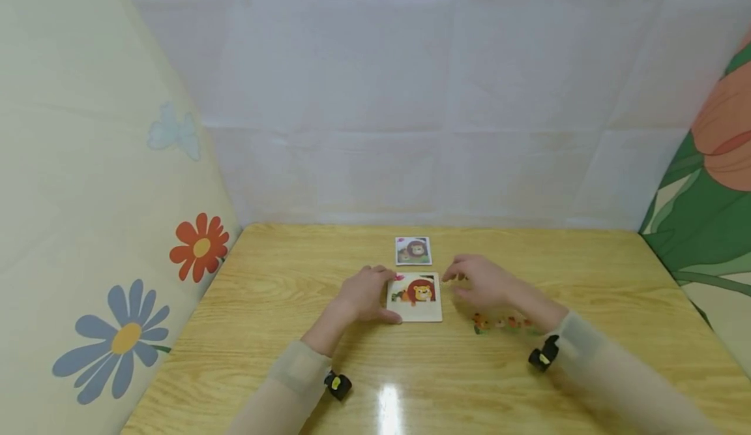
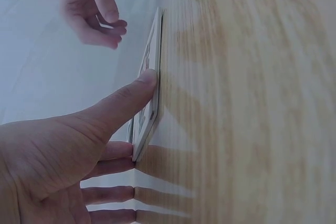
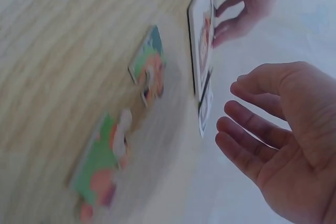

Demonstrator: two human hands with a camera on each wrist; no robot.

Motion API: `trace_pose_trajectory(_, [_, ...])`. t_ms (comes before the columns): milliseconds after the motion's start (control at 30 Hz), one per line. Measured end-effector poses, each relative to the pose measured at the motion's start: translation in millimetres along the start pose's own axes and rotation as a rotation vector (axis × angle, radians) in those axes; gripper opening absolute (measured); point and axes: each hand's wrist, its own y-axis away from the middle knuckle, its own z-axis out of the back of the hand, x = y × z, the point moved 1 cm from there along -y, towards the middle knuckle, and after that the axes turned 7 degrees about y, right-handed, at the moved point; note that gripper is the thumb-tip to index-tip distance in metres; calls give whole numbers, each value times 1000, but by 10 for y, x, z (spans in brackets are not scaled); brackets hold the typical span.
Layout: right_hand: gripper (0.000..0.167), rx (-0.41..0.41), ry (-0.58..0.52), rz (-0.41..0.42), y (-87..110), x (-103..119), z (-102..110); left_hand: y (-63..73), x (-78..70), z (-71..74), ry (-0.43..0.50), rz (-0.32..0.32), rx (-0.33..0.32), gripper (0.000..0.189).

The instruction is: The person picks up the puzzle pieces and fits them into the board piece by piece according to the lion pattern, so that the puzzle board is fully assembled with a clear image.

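Observation:
A square lion puzzle board [image 1: 422,312] with a pale frame lies flat on the table; its picture fills the upper part, and the lower part is plain. My left hand [image 1: 364,295] holds the board by its left side, the thumb [image 2: 126,100] on its near edge and the fingers toward the far corner. To the right of the board hovers my right hand [image 1: 484,282], its fingers loosely bent with nothing between them. Below that hand lie loose puzzle pieces: one piece [image 3: 149,66] with green and orange and another piece [image 3: 102,156] mostly green.
A smaller lion picture card [image 1: 413,251] lies just beyond the board. Wood-grained table [image 1: 281,259] spreads around both. White cloth [image 1: 434,96] hangs behind the table, and flower-printed cloths stand at the left and right. Each wrist wears a small black camera.

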Motion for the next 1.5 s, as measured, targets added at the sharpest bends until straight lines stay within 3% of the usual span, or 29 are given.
trace_pose_trajectory(333, [19, -12, 20, -23, 273, -187, 196, 9, 14, 0, 2, 18, 4, 94])
trace_pose_trajectory(700, [20, 24, -14, -12, 487, -180, 135, 7, -18, -4, 12, 5, 11, 94])
trace_pose_trajectory(1233, [28, 144, -39, 73, 547, -103, 23, -12, 9, 3, -6, 11, 3, 95])
trace_pose_trajectory(1500, [27, 151, 10, 83, 529, -47, -25, -6, 8, -7, -8, 7, 4, 94])
